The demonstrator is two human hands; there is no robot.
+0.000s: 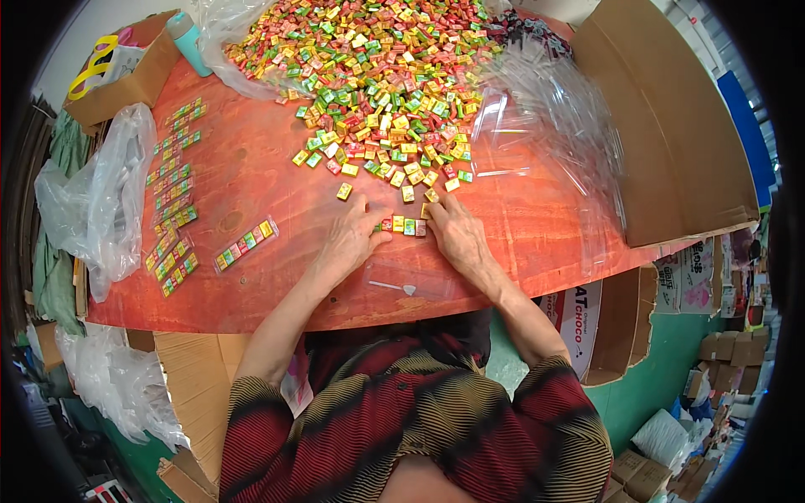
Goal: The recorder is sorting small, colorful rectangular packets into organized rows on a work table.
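A short row of small coloured boxes (409, 225), red, yellow, green and brownish, lies on the red tabletop between my hands. My left hand (354, 235) is closed at the row's left end, thumb and forefinger against the boxes. At the other end my right hand (461, 237) has its fingers bent round a small yellow box (426, 210), partly covered by the fingertips. A flat clear plastic sleeve (408, 282) lies nearer to me. Just beyond my hands, loose boxes (408, 194) trail off from a large heap (394, 75) of the same kind.
Filled clear packs (246, 245) sit at the left, with more in a column (173, 189). Empty clear sleeves (553, 109) pile up at the right beside a cardboard box (662, 126). A turquoise bottle (189, 44) and plastic bags (105, 197) stand around the left edge.
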